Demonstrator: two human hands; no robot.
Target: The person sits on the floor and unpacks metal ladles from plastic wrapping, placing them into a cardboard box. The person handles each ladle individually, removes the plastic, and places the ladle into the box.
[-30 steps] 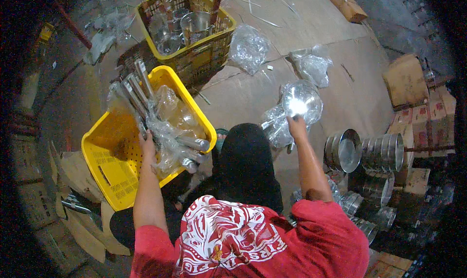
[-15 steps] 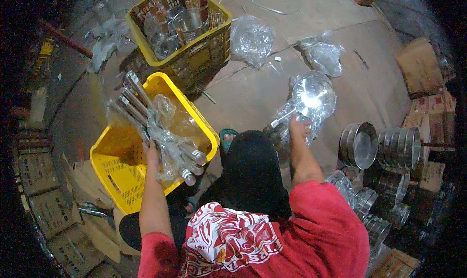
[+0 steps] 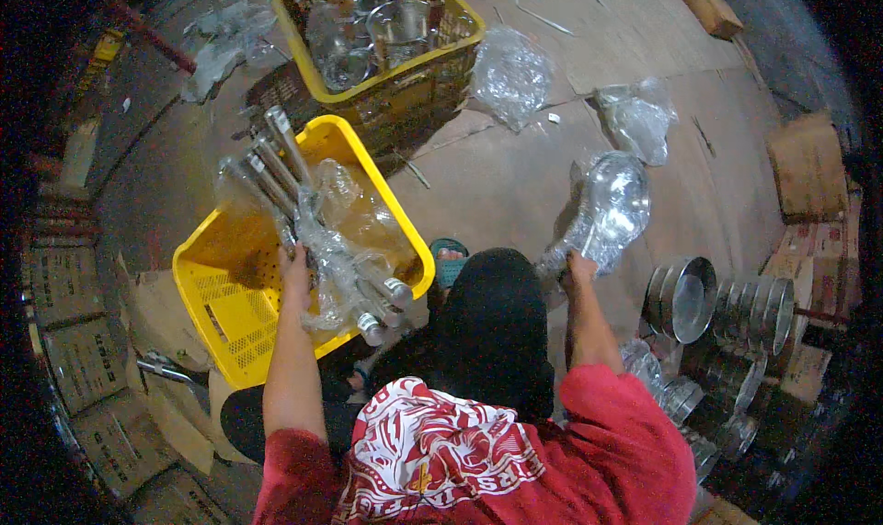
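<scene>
My left hand (image 3: 296, 279) is closed round a bundle of shiny metal tubes (image 3: 287, 148) wrapped in clear plastic. The bundle lies slantwise over a tilted yellow plastic basket (image 3: 391, 203), its tube ends sticking out past the rim on both sides. On the right, my right hand (image 3: 581, 268) grips the near end of a shiny round metal utensil (image 3: 618, 199) sheathed in clear plastic. Its handle is hidden by the wrap and the fingers. Both arms are stretched forward, well apart.
Beyond stands another yellow basket (image 3: 386, 88) holding metal and clear vessels. Crumpled plastic wraps (image 3: 512, 76) and thin rods (image 3: 543, 21) litter the floor. Stacked round metal sieves (image 3: 690, 304) stand at the right, cardboard boxes (image 3: 87, 369) at the left. A sandalled foot (image 3: 449, 258) is near the basket.
My right hand has drawn nearer and slightly right, and the round utensil's wrap now lies over it. The left hand still holds the tubes. The whole view has shifted a little.
</scene>
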